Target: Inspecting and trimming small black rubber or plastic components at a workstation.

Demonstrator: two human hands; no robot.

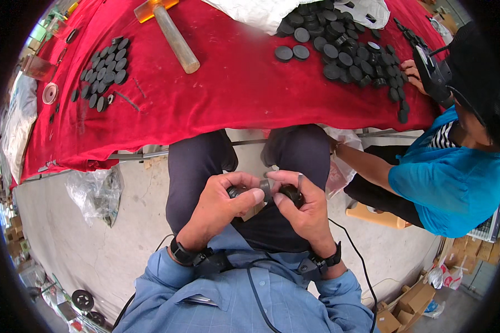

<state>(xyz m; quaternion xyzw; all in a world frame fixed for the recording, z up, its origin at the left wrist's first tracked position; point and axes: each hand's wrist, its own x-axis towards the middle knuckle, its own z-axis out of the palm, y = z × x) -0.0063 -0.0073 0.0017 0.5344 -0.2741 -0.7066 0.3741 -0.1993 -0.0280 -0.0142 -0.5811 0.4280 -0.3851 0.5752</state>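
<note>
Left hand (219,202): curled, thumb and fingers pinching a small black round part (236,191) over the lap. Right hand (300,202): closed on a second black part (290,192), touching the first. Ahead: table under red cloth (222,94), bearing a pile of black discs (350,53), a smaller disc cluster (105,72), a mallet (169,28). Right: co-worker in blue shirt (450,183), close beside. Left: bare concrete floor (66,244), plastic bag (97,191).

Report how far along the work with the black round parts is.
Possibly done: a neat group of black discs laid out at the table's left. In hand: the left hand and right hand press together a small black part over the lap. Left: a loose heap of black caps on the red cloth.
</note>
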